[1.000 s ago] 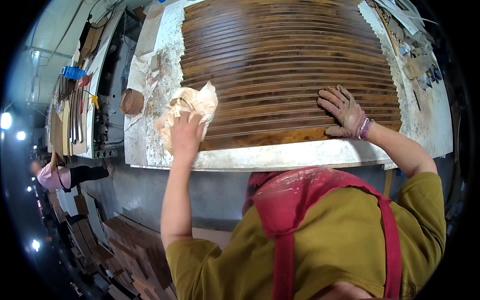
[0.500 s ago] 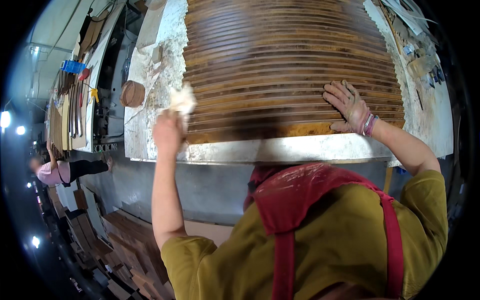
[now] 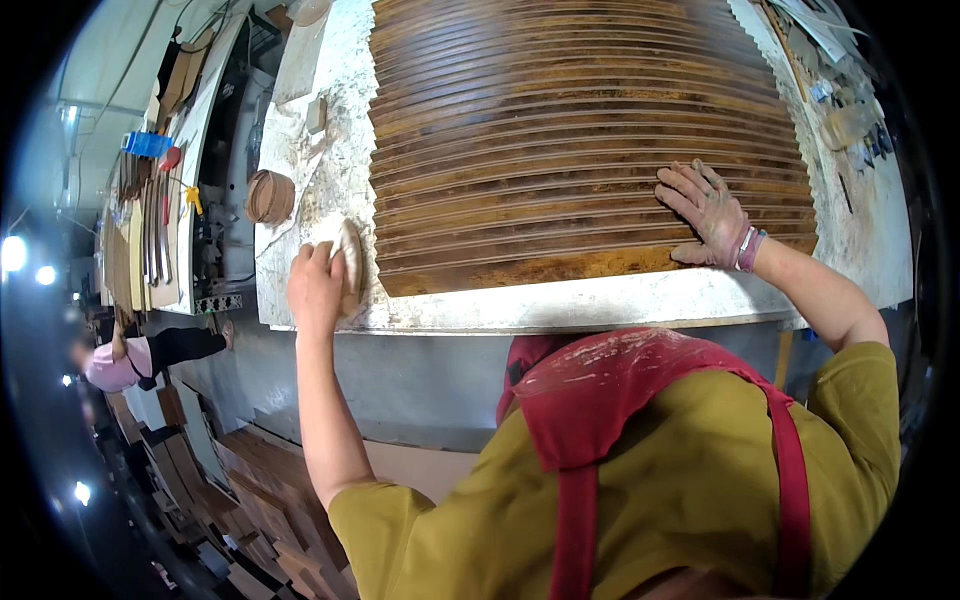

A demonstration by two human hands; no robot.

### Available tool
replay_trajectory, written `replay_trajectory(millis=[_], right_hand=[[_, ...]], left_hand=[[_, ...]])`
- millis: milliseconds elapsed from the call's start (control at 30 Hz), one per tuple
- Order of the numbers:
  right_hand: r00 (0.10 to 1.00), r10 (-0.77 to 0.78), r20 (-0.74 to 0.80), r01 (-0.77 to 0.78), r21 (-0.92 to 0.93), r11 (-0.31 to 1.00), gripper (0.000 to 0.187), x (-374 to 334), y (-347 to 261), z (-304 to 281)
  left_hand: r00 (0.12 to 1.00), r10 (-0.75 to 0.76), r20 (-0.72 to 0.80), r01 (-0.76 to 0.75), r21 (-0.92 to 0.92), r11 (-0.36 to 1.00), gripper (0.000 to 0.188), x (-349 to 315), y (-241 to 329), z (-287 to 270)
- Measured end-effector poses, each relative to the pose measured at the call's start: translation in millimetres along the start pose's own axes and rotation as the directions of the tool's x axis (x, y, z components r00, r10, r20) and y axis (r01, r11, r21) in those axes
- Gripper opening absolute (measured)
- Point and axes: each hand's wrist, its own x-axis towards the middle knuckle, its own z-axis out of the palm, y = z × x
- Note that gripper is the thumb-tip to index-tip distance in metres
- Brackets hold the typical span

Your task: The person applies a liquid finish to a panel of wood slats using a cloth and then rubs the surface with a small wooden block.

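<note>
Long dark-brown wood strips point(image 3: 580, 150) lie side by side on a white work table point(image 3: 480, 312), with ridges running left to right and a jagged left end. Just beyond their near-left corner, my left hand point(image 3: 316, 290) is closed around a cream-white rag point(image 3: 347, 250) folded like a pad. That rag is over the table surface beside the strip ends. My right hand point(image 3: 708, 218) rests flat on the strips near their right end, fingers spread, in a stained glove or coating.
A round brown tin point(image 3: 270, 197) and a small block point(image 3: 316, 115) sit on the table's left side. A plastic container point(image 3: 850, 125) stands at the right edge among clutter. Boards point(image 3: 270, 490) are stacked lower left. Another person point(image 3: 125, 362) stands at the far-left bench.
My left hand with the rag has moved left and slightly nearer, off the strip ends. The right hand stays on the strips. The view has shifted slightly.
</note>
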Motion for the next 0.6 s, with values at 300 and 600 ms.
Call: replay_trajectory(millis=[300, 600], right_hand=[[1.0, 0.006, -0.017, -0.006, -0.024, 1.0, 0.089, 1.5, 3.7, -0.9], [1.0, -0.021, -0.014, 0.021, -0.013, 1.0, 0.091, -2.2, 5.8, 0.8]], left_hand=[[1.0, 0.027, -0.013, -0.026, 0.038, 0.999, 0.023, 18.5, 7.7, -1.3], [0.998, 0.055, 0.015, -0.057, 0.151, 0.987, 0.03, 32.8, -3.7, 22.3]])
